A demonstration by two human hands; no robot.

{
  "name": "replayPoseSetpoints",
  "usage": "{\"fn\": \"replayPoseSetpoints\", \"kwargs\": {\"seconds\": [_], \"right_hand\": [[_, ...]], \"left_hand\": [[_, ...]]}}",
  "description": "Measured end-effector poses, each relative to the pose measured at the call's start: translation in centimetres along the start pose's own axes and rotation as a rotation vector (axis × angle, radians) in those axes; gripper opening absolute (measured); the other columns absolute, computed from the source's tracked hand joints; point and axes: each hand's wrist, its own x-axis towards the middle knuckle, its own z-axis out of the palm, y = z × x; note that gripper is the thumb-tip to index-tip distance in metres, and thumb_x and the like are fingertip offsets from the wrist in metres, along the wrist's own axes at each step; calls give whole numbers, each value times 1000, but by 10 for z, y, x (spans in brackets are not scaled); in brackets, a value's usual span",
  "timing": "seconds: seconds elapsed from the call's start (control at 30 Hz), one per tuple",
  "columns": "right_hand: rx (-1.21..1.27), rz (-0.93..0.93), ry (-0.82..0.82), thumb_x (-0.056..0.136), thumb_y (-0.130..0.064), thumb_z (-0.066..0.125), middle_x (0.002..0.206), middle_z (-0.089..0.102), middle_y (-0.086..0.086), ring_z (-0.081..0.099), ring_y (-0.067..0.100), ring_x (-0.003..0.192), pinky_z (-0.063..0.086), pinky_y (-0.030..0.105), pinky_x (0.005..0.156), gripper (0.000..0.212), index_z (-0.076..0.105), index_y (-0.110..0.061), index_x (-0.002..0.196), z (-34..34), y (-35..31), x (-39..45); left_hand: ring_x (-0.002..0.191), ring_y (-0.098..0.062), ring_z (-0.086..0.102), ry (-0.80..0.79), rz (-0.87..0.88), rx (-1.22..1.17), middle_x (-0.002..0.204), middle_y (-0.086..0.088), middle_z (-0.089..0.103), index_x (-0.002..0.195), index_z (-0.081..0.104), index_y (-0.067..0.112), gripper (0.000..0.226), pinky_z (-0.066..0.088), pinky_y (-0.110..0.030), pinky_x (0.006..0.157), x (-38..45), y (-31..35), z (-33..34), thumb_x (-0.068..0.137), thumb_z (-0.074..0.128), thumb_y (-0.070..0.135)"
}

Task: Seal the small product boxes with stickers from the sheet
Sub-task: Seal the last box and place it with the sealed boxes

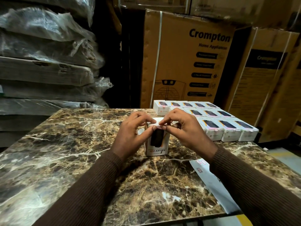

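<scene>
A small white product box with a dark phone picture stands upright on the marble table in the middle. My left hand grips its left side, thumb on the front near the top edge. My right hand curls over the top right corner, and its fingertips pinch or press a small sticker at the top edge. The white sticker sheet lies at the right, partly under my right sleeve. Several matching boxes lie flat in rows at the back right.
Tall brown Crompton cartons stand right behind the table. Plastic-wrapped flat packs are stacked at the left. The table's near edge runs across the bottom, with floor showing at the lower right.
</scene>
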Motion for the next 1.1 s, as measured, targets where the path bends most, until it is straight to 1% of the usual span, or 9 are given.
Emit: {"fn": "replayPoseSetpoints", "kwargs": {"seconds": [0.2, 0.33, 0.4, 0.6, 0.73, 0.8, 0.9, 0.97, 1.1], "right_hand": [[1, 35, 139, 91, -14, 79, 98, 64, -8, 64, 11, 94, 51, 24, 70, 14, 69, -22, 94, -5, -2, -22], [25, 171, 53, 88, -15, 81, 96, 68, -10, 66, 4, 91, 56, 26, 80, 17, 68, -24, 88, 0, 5, -43], [66, 193, 2, 88, -16, 82, 99, 69, -12, 68, 2, 95, 58, 28, 86, 14, 71, -26, 87, 4, 8, -46], [150, 233, 12, 93, -17, 77, 113, 69, -12, 68, 2, 104, 62, 32, 87, 21, 76, -25, 112, 11, 2, -40], [133, 227, 6, 98, -21, 72, 112, 70, -8, 66, 3, 100, 50, 18, 79, 23, 77, -27, 120, 7, 2, -26], [174, 290, -43, 98, -17, 71, 105, 77, -3, 69, 13, 92, 50, 24, 76, 22, 80, -27, 115, 4, 8, -17], [222, 356, -172, 98, -6, 67, 87, 76, -2, 58, 3, 68, 42, 21, 66, 26, 82, -22, 112, 4, 19, -12], [241, 386, -234, 98, -2, 66, 100, 78, 5, 59, 3, 74, 46, 21, 71, 27, 81, -19, 113, 4, 24, -11], [233, 410, -255, 99, -3, 65, 119, 77, 6, 71, 25, 107, 57, 43, 96, 28, 81, -22, 113, 5, 34, -10]], "left_hand": [[123, -8, 59, 19, -106, 15, 133, 4, 58, 131, 63, 20, 41, 59, -33, 100, -13, 11, -6, 94, 78, 29], [93, -4, 64, 23, -251, 123, 105, 9, 62, 96, 59, 22, 20, 63, -29, 82, -38, 21, -7, 92, 78, 25], [95, -3, 63, -57, -294, 152, 104, 11, 62, 92, 62, 25, 16, 63, -31, 88, -46, 24, -2, 92, 78, 27], [113, -10, 63, -115, -363, 112, 126, 4, 61, 119, 71, 32, 24, 58, -36, 101, -44, 37, 5, 95, 75, 31], [95, 0, 70, -83, -384, 30, 113, 4, 72, 121, 75, 29, 28, 63, -22, 82, -38, 48, 1, 95, 75, 19], [72, 7, 67, -107, -421, 13, 89, 10, 72, 118, 77, 25, 25, 53, -11, 59, -37, 53, -2, 96, 74, 14], [46, 8, 52, -142, -441, -8, 52, 20, 55, 111, 80, 22, 19, 35, -5, 47, -39, 52, -3, 97, 73, 13], [46, 9, 52, -168, -427, 4, 49, 22, 52, 110, 80, 26, 18, 35, -4, 46, -39, 55, -3, 97, 73, 15], [48, 4, 56, -231, -415, 10, 59, 17, 64, 104, 77, 37, 20, 41, -11, 47, -32, 54, -3, 98, 73, 19]]}}
